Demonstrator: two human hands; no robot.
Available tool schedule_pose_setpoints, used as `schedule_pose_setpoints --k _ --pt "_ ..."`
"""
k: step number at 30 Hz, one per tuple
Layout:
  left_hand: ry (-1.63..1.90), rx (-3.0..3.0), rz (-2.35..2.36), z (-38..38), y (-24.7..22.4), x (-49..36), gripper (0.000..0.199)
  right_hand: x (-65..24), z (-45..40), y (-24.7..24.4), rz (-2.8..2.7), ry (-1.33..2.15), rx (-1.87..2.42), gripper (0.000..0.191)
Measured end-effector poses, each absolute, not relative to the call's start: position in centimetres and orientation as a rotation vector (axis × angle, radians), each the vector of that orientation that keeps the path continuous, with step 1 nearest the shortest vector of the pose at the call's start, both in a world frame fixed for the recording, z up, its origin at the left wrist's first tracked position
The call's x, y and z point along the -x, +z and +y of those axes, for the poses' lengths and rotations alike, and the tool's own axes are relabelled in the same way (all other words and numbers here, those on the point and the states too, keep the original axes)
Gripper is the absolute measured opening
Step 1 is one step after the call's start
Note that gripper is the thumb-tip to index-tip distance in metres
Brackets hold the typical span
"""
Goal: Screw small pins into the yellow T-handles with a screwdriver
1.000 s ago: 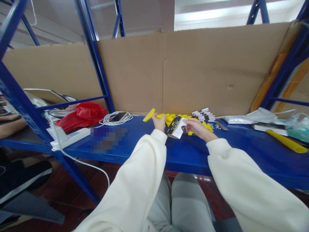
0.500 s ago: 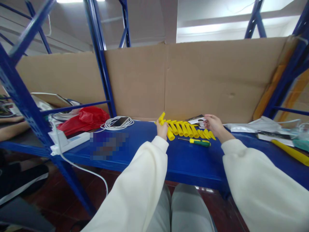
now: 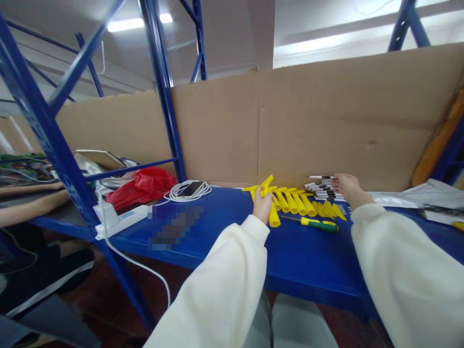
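My left hand [image 3: 262,205] is closed around a yellow T-shaped plastic handle [image 3: 274,216], its round hollow end pointing down toward me. Beside it on the blue shelf lies a row of similar yellow T-shaped handles [image 3: 299,205], with several small yellow wedge-shaped pieces [image 3: 328,209] at the right end. At the back right, my right hand [image 3: 348,187] pinches a thin white and dark strip [image 3: 321,177] above a pile of similar strips [image 3: 328,194]. A screwdriver [image 3: 319,224] with a green and yellow handle lies in front of the row.
Cardboard [image 3: 217,130] walls the back of the blue shelf [image 3: 304,261]. Leftward are a coiled white cable [image 3: 188,194] with a phone, a red bag [image 3: 145,186] and a power strip [image 3: 126,220]. Another person's arm [image 3: 36,205] rests at far left. Plastic bags [image 3: 406,197] lie right.
The view has shifted, so the shelf's things appear farther right and slightly lower. My right hand has raised a strip off the pile. My left hand still grips a yellow handle.
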State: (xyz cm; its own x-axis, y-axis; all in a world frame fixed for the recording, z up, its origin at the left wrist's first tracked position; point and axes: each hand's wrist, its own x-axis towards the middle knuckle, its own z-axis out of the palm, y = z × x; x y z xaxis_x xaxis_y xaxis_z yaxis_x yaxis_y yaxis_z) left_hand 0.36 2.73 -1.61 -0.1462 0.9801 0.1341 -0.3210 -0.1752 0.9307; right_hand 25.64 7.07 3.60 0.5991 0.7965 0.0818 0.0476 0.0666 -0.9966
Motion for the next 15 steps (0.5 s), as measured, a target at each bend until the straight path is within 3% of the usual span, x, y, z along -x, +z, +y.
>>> schedule_pose_setpoints --k 15 --pt "1.367 -0.986 1.033 -0.3 0.4 -1.0 0.074 -25.9 8.0 3.6 -0.917 0.519 1.480 0.016"
